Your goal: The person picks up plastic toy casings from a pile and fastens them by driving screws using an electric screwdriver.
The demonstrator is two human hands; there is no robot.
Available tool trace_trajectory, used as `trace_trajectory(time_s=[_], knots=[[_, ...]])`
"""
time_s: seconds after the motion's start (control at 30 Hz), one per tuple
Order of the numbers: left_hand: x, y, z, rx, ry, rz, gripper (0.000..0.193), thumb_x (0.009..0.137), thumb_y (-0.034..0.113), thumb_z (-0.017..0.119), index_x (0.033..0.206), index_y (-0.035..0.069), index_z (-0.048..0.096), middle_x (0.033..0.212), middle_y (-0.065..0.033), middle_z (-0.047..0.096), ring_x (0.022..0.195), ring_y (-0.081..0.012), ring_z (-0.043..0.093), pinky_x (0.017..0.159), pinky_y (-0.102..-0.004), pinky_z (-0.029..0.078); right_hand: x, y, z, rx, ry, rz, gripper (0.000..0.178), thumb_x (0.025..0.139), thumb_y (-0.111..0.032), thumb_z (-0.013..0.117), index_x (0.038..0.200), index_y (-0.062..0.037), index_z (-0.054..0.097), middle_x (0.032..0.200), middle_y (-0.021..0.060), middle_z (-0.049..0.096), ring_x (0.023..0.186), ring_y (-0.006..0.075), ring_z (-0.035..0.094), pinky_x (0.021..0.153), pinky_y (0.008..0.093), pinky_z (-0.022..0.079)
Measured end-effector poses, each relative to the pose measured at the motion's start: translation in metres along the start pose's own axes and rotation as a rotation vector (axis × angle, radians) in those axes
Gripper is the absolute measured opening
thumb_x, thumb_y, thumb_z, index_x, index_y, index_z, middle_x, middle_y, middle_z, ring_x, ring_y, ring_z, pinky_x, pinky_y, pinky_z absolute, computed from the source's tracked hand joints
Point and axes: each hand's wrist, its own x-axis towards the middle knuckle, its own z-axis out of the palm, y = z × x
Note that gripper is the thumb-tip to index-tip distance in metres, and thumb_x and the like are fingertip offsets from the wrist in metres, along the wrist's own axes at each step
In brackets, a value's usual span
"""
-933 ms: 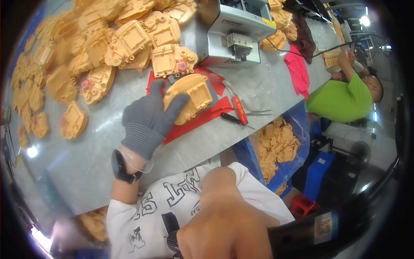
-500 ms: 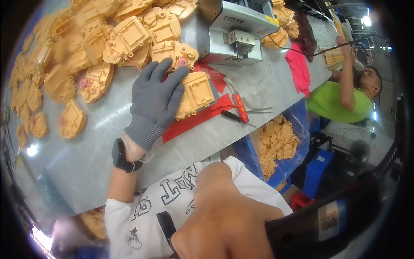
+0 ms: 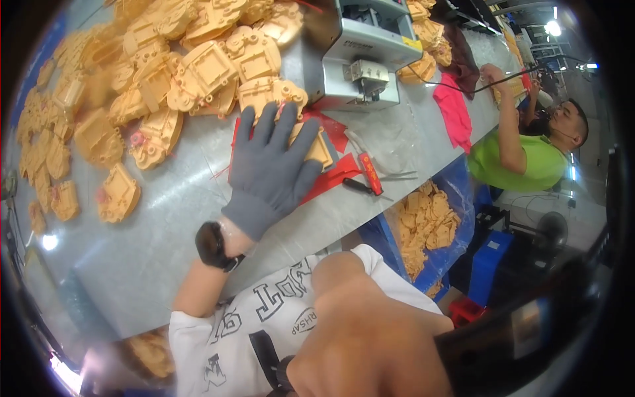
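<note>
Left hand (image 3: 271, 169), grey-gloved, fingers fanned wide over yellow casing (image 3: 319, 152) on table (image 3: 178, 245), covering much of it. Bare right hand (image 3: 370, 351) close to lens; fingers hidden, hold can't be told. Casing pile (image 3: 202, 69) crowds the far left; machine (image 3: 370, 53) blocks beyond. Red-handled tool (image 3: 369, 172), black-handled tool (image 3: 357, 186) near, rightward.

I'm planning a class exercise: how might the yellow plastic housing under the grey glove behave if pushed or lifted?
The yellow plastic housing is probably stiff: its visible edge looks straight and moulded. It may be light for its size, as similar housings nearby show open recesses. Pushed, it would likely slide rather than roll, appearing flat beneath the gloved left grip.
</note>
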Motion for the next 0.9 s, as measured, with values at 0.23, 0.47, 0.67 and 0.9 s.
trace_trajectory(time_s=[0.23,0.47,0.67,0.9], knots=[[-0.041,-0.003,-0.006,-0.223,0.207,-0.086,0.044,0.077,0.022,0.058,0.115,0.002,0.051,0.124,-0.0204,0.045,0.112,-0.0418,0.041,0.096,-0.0532,0.032,0.038,-0.029,-0.039,-0.138,-0.462,0.112,0.028,0.085,-0.031,0.058,0.077,-0.0053,0.053,0.096,0.0284,0.058,0.063,0.0254,0.061,0.054,0.0269,0.049],[-0.063,-0.011,-0.004,-0.334,0.322,-0.186,0.035,0.078,0.017,0.056,0.11,0.0,0.055,0.116,-0.0194,0.051,0.108,-0.0404,0.047,0.093,-0.0478,0.037,0.036,-0.051,-0.033,-0.631,-0.557,-0.032,0.015,0.08,-0.004,0.057,0.065,-0.0062,0.054,0.115,0.0114,0.06,0.042,0.0115,0.038,0.035,0.0216,0.033],[-0.064,-0.011,-0.008,-0.378,0.314,-0.191,0.033,0.075,0.009,0.055,0.107,0.0,0.057,0.11,-0.0174,0.054,0.104,-0.0388,0.049,0.092,-0.0463,0.04,0.054,-0.062,-0.033,-0.989,-0.697,-0.201,0.014,0.079,-0.004,0.058,0.066,-0.0056,0.055,0.114,0.0138,0.06,0.041,0.0113,0.038,0.035,0.0205,0.033],[-0.073,-0.023,-0.012,-0.356,0.354,-0.274,0.032,0.072,0.002,0.052,0.104,-0.001,0.057,0.108,-0.0159,0.056,0.103,-0.0361,0.051,0.091,-0.0442,0.041,0.044,-0.128,-0.049,-1.563,-0.596,-0.521,0.025,0.08,-0.012,0.066,0.096,-0.0052,0.048,0.118,0.0189,0.049,0.062,0.0269,0.061,0.057,0.0373,0.051]])
